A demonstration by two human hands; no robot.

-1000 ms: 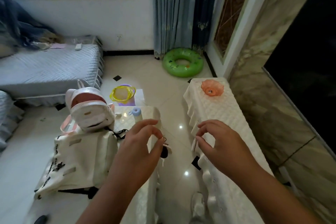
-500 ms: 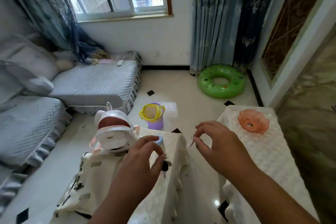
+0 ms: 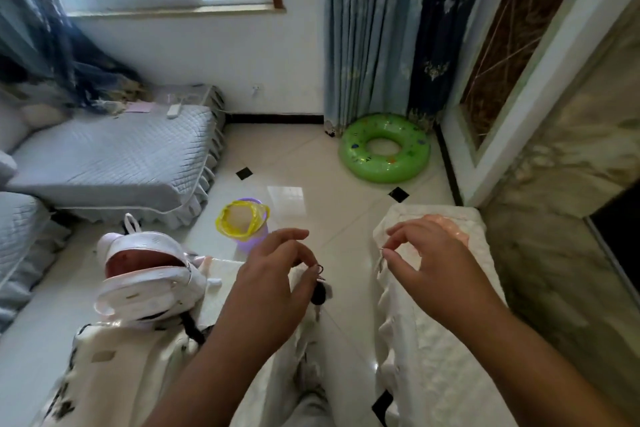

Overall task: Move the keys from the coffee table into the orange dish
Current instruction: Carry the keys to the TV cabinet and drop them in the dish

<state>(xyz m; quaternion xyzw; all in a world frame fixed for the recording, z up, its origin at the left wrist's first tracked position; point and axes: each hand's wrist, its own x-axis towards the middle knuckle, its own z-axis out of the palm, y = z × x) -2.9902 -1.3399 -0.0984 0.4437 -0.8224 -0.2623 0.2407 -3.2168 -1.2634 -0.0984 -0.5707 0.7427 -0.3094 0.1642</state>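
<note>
My left hand [image 3: 273, 284] pinches the keys [image 3: 318, 291] by their ring; a black fob hangs below my fingers, above the gap between the two covered tables. My right hand [image 3: 426, 274] hovers over the right table [image 3: 433, 357] with fingers curled and apart, holding nothing I can make out. The orange dish [image 3: 459, 232] sits at the far end of that table, mostly hidden behind my right hand. The coffee table [image 3: 138, 357] on the left has a white quilted cover.
A white backpack [image 3: 145, 284] and a patterned bag [image 3: 104, 374] lie on the coffee table. A purple bin with a yellow liner [image 3: 244, 224] stands on the floor beyond. A green swim ring [image 3: 384, 149] lies by the curtain. Grey sofas [image 3: 110, 159] line the left.
Both hands have moved forward toward the far end of the right table; my right hand now covers most of the orange dish. The keys stay pinched in my left hand.
</note>
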